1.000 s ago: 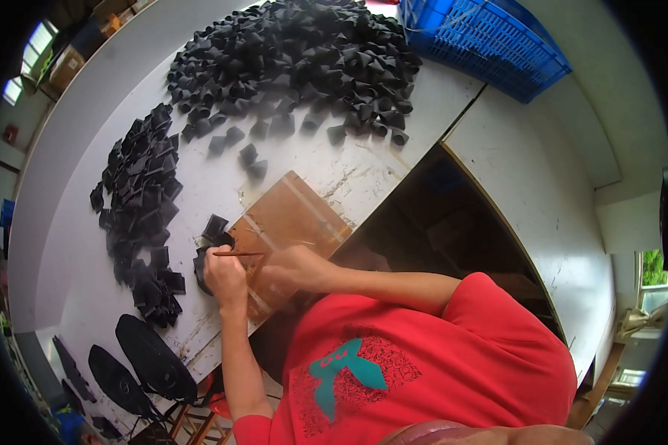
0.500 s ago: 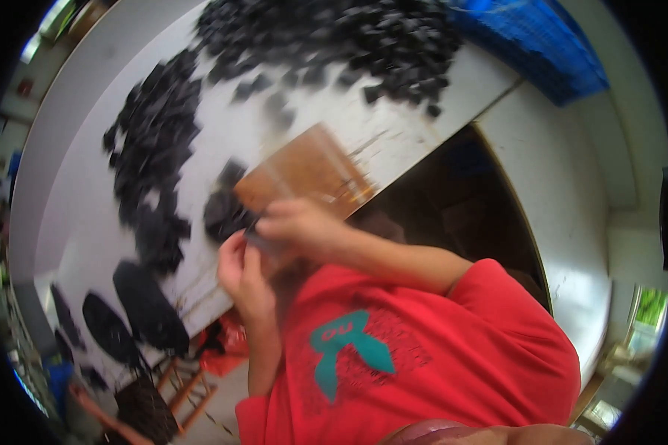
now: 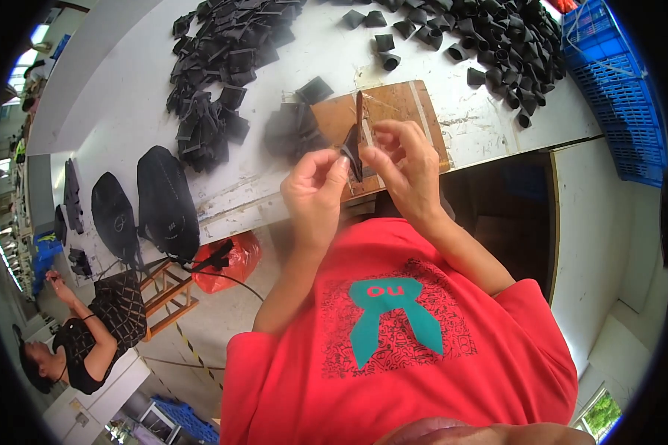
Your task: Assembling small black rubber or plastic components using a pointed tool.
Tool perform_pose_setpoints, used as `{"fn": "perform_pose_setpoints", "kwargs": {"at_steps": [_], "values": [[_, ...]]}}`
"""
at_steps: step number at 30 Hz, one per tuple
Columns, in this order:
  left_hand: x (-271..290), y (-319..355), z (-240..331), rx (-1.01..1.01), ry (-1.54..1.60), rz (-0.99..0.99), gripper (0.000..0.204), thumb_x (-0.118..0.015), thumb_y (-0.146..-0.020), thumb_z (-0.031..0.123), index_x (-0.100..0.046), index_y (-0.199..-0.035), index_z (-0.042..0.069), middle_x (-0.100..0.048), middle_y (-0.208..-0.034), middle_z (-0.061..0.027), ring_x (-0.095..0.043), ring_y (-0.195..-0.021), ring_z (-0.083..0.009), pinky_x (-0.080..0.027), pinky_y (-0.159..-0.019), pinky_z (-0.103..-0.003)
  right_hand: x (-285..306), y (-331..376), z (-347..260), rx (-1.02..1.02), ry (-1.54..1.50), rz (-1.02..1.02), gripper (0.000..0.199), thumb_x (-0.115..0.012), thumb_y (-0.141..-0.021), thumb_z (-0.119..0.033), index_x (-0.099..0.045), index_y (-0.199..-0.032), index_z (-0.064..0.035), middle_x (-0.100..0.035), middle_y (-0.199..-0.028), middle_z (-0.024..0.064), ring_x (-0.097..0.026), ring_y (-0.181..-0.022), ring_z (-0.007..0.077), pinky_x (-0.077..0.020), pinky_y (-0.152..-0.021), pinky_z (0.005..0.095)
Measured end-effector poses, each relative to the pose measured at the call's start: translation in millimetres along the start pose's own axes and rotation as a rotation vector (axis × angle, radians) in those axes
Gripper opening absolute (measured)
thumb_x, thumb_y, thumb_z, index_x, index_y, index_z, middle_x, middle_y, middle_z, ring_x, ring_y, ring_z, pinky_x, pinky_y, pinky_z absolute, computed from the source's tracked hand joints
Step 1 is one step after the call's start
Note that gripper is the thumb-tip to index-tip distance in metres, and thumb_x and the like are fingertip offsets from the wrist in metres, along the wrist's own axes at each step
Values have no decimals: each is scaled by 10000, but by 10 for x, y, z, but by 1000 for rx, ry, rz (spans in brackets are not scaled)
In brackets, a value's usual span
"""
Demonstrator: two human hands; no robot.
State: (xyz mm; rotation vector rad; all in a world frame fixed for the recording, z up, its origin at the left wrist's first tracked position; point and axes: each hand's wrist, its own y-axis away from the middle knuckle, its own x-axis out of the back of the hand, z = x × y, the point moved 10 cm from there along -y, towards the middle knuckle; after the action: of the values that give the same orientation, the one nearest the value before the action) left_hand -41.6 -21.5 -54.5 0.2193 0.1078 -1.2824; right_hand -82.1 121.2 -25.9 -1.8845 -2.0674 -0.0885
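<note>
Item 1: left hand [image 3: 315, 189]. I see it raised above the near edge of the tabletop [image 3: 126, 111], grip closed, thumb and forefinger pinching the left edge of a small black piece [image 3: 351, 157].

Item 2: right hand [image 3: 404, 167]. It sits at 3 o'clock of the left hand, grip closed on the same black piece from the right, fingertips just beside the left thumb. A thin brown stick [image 3: 359, 111] rises from this grip toward 12 o'clock; I cannot tell which fingers carry it.

Item 3: black piece. It hangs between the two grips, touching both, held over the wooden board [image 3: 408, 107], not resting on it.

Item 4: wooden board. It lies flat on the tabletop at 12 o'clock of the hands, worn and scratched.

Item 5: small stack of black pieces [image 3: 293, 130], touching the board's left edge, at 11 o'clock of the left hand.

Item 6: large heaps of black pieces [image 3: 223, 52], at 10 to 1 o'clock, well apart from the hands.

Item 7: blue crate [image 3: 616, 89], at 2 o'clock.

Item 8: black oval shapes [image 3: 167, 200], at 9 o'clock on the tabletop edge.

Item 9: another person [image 3: 89, 334], at 8 o'clock, well apart.
</note>
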Motion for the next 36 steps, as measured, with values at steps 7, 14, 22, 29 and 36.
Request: {"fn": "perform_pose_setpoints", "kwargs": {"at_steps": [7, 14, 22, 29, 36], "values": [[-168, 167, 369, -440, -648, 140, 45, -576, -791, 8, -539, -808, -9, -541, -677, 6, -463, -548, -23, -373, -462, -164, -128, 36, -239, 201, 91, -109, 120, -606, -733, -10, -587, -851, -12, -522, -696, 70, -528, -555, 147, -399, -479, 239], [-106, -54, -131, 280, 570, -17, 128, -550, -757, -48, -510, -868, 0, -548, -710, -52, -363, -381, -39, -288, -345, -172, -82, 4, 38, 9, -129, -10, 31, -566, -748, -3, -571, -777, -12, -515, -664, 17, -509, -531, 131, -396, -484, 231], [-78, -21, 255, -219, -176, 157, 120, -502, -765, -66, -521, -880, -33, -580, -760, -68, -511, -561, -58, -404, -478, -177, -567, 203, 233, -659, -1129, -435, 225, -566, -827, -255, -506, -704, -75, -407, -580, -57, -330, -516, 29, -265, -455, 172], [-670, -197, 550, 446, 1055, -471, 160, -430, -843, 26, -529, -968, 10, -607, -824, -136, -265, -303, -7, -217, -309, -163, -45, -579, -657, -96, -368, -425, 285, -535, -855, -283, -573, -766, -14, -440, -573, -46, -345, -518, 24, -265, -454, 186], [-441, -301, 221, 184, 513, -201, 182, -543, -814, 35, -543, -995, 15, -593, -807, -70, -437, -474, -37, -358, -423, -140, -306, -497, -14, -254, -537, -518, 266, -546, -849, -258, -564, -748, -12, -416, -549, -50, -368, -516, 40, -292, -463, 195]]}}
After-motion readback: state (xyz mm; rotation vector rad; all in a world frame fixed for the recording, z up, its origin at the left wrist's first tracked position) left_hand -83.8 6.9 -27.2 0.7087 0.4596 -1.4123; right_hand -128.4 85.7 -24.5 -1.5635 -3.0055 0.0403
